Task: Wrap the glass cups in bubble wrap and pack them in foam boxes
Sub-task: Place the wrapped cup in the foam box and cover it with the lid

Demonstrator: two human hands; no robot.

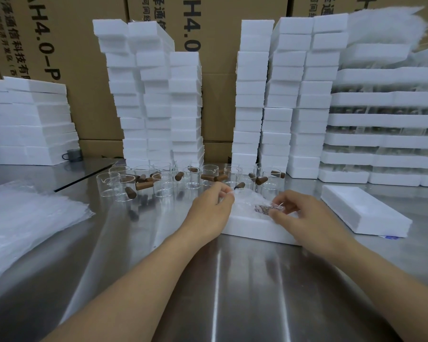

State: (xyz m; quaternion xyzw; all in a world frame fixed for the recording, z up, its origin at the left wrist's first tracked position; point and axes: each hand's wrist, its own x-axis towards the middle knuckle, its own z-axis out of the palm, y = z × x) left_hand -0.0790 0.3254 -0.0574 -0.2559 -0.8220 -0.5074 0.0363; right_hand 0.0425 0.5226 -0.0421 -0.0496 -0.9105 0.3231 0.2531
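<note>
An open white foam box [247, 227] lies on the steel table in front of me. Inside it sits a glass cup wrapped in bubble wrap [248, 202], its brown handle showing through at the right. My left hand [211, 209] pinches the wrap at the bundle's left end. My right hand [304, 215] pinches the wrap at the handle end. Several bare glass cups with brown wooden handles [163, 181] stand in rows just behind the box.
A foam lid [363, 209] lies to the right of the box. Bubble wrap sheets [27, 223] are piled at the left. Tall stacks of foam boxes [158, 102] and trays [381, 134] stand behind, with cardboard cartons at the back.
</note>
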